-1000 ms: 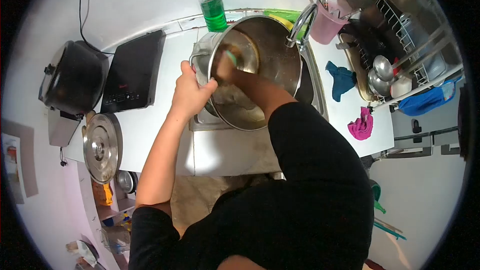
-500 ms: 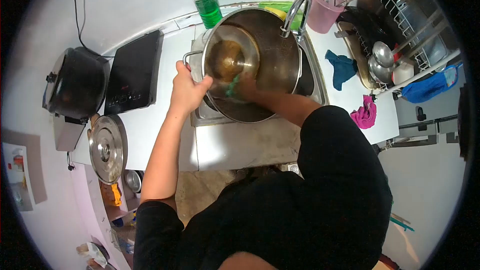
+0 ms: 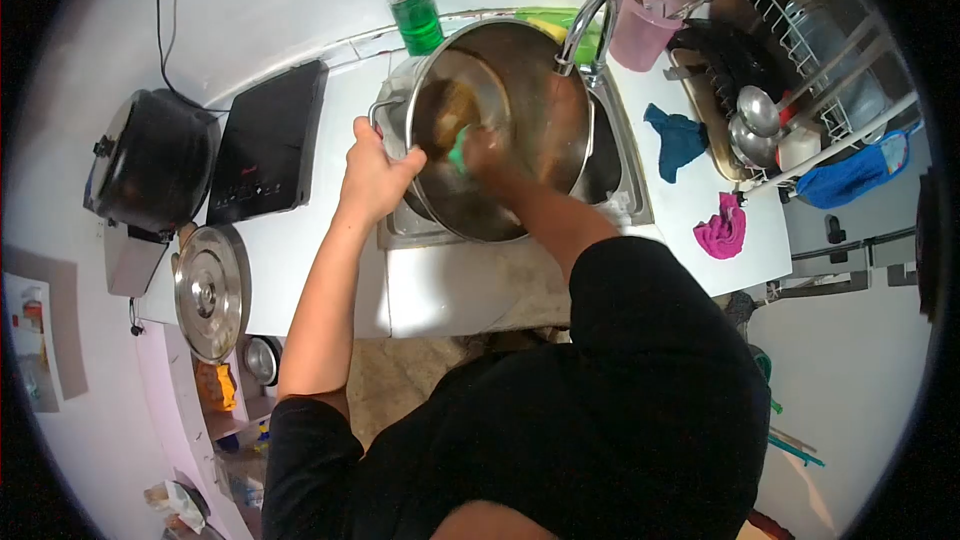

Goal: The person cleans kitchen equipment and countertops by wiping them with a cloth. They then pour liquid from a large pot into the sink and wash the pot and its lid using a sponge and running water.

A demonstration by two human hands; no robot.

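A large, deep metal pot point(image 3: 540, 80) leans in the sink, its mouth tilted toward me and brownish stains on its bottom. My left hand point(image 3: 378, 178) is closed on the pot's left rim, just below the side handle point(image 3: 376, 118). Reaching inside, my right hand point(image 3: 487, 152) presses a green scouring pad point(image 3: 458, 150) against the stained bottom. Its fingers are partly hidden and blurred. The curved chrome faucet point(image 3: 590, 25) stands over the pot's upper right edge.
Behind the pot is a bottle of green liquid point(image 3: 415, 15). An induction cooktop point(image 3: 265, 145), a black pot point(image 3: 155, 160) and a metal lid point(image 3: 210, 292) are on the left. Rightward lie a blue cloth point(image 3: 677, 143), a pink cloth point(image 3: 722, 228), a pink utensil cup point(image 3: 642, 35) and a dish rack point(image 3: 800, 50).
My right hand and the scouring pad have shifted slightly up within the pot, and my right arm has swung left. The pot has tipped a little. My left hand keeps its hold.
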